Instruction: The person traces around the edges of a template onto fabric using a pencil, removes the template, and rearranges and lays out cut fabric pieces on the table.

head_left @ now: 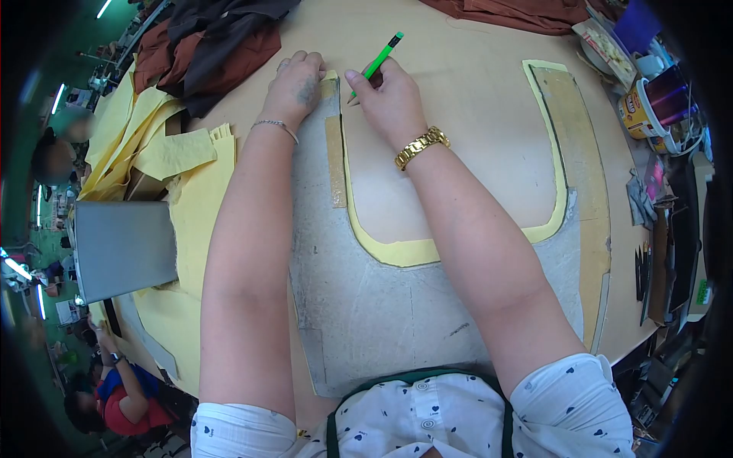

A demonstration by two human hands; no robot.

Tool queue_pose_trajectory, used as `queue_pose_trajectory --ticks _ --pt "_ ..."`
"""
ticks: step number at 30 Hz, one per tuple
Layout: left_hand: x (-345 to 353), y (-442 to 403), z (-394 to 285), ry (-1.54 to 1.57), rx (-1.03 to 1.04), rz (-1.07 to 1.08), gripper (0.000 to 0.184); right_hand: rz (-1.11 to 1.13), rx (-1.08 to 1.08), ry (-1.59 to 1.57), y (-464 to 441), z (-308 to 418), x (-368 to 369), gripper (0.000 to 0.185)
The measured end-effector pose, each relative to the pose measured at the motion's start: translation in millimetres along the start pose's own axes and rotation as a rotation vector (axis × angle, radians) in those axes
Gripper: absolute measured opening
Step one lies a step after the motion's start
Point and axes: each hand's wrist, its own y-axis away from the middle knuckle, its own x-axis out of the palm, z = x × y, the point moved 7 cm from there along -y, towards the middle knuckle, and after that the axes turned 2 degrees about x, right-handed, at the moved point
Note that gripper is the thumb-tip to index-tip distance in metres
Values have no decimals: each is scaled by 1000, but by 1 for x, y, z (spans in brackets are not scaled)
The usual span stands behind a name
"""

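A large grey U-shaped template [374, 313], patched with brown tape, lies on the table before me. A yellow U-shaped strip [397, 253] shows along its inner edge, with a dark line between them. My left hand [296, 88] is closed over the top end of the template's left arm, fingers bent and fingertips hidden. Just to its right, my right hand [391, 99] grips a green pencil [383, 55], its point down near the strip's left edge. The pencil tilts to the upper right. A gold watch [422, 148] is on my right wrist.
Yellow sheets [206, 191] and a grey block [126, 250] lie at left. Dark and rust-brown cloth [221, 49] is heaped at upper left, with more brown cloth [511, 14] at the back. Tubs [649, 111] and dark pencils [643, 271] line the right edge. A person [130, 397] sits at lower left.
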Motion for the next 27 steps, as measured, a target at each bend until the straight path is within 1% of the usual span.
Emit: queue_pose_trajectory --ticks 4,7,8,11,14,17,20,23,24,27 --pt "2 8 1 69 -137 -51 14 16 18 -12 -1 -2 2 30" --pt "-18 41 -15 59 -163 -424 21 8 -3 -21 -1 -1 2 31" --pt "-18 51 -21 36 -261 -371 27 5 -4 -24 -2 -2 1 31" --pt "-7 80 -25 186 -531 -182 27 17 2 -47 -1 -4 3 31" --pt "-12 84 -29 221 -482 -198 29 13 -3 -65 -3 -10 4 30" --pt "-13 56 32 369 -257 -514 31 19 -18 -97 -1 -9 4 24" --pt "-38 31 55 176 -356 -289 26 25 2 -83 -1 -9 5 30" --pt "-13 23 63 414 -389 159 26 41 12 -96 0 -5 5 30" --pt "-10 23 64 367 -418 212 31 35 1 -86 0 -6 5 29" --pt "0 29 72 260 -424 -20 35 28 -9 -64 0 -8 5 29"
